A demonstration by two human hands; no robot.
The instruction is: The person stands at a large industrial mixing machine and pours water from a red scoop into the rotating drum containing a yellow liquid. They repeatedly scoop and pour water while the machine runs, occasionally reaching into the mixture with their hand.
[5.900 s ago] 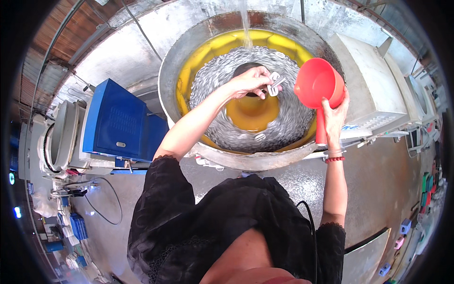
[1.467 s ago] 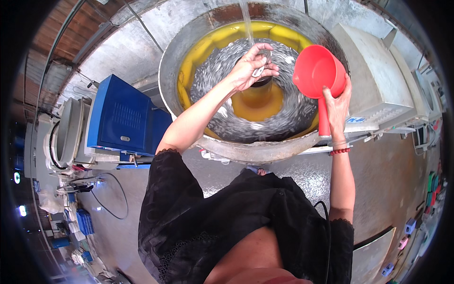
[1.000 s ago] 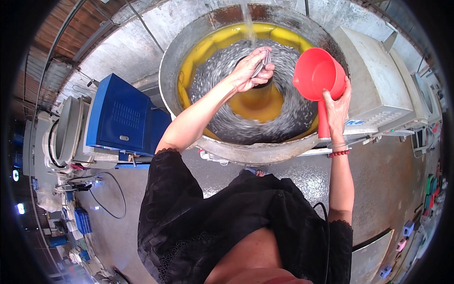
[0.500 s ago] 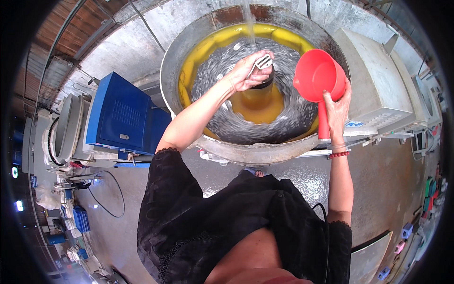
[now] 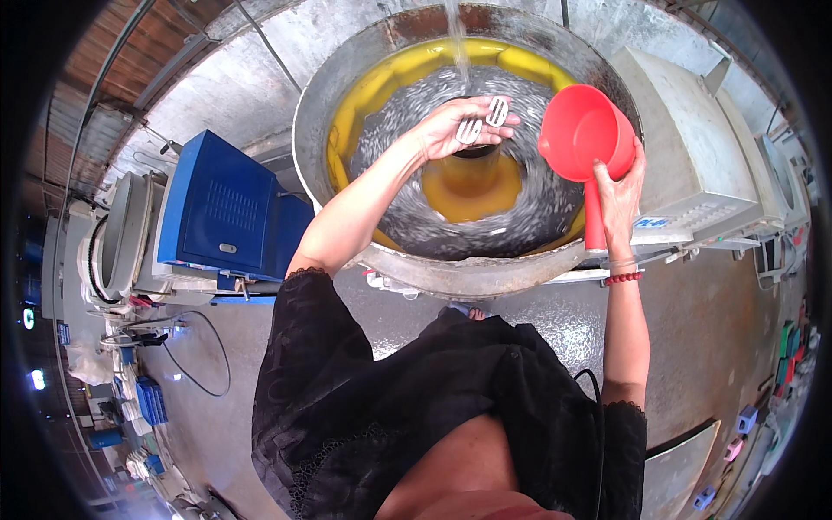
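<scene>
My left hand is over the middle of a large round tumbling tub, palm up. Two slotted, oval silvery metal pieces lie on its fingers. In my right hand is a red plastic dipper, gripped where its handle meets the cup. The dipper's mouth faces me and I see nothing inside it. Inside the tub's yellow lining, a mass of small grey pieces, blurred by motion, circles a yellow-brown central column. A stream of water falls in at the back.
On the left stands a blue metal cabinet, with another round machine beyond it. A pale metal machine housing adjoins the tub's right side. A dark cable loops over the floor. Blue crates stand at far left.
My left hand has turned and opened out, so two slotted pieces now show apart on the fingers instead of bunched together. The dipper has risen slightly in my right hand.
</scene>
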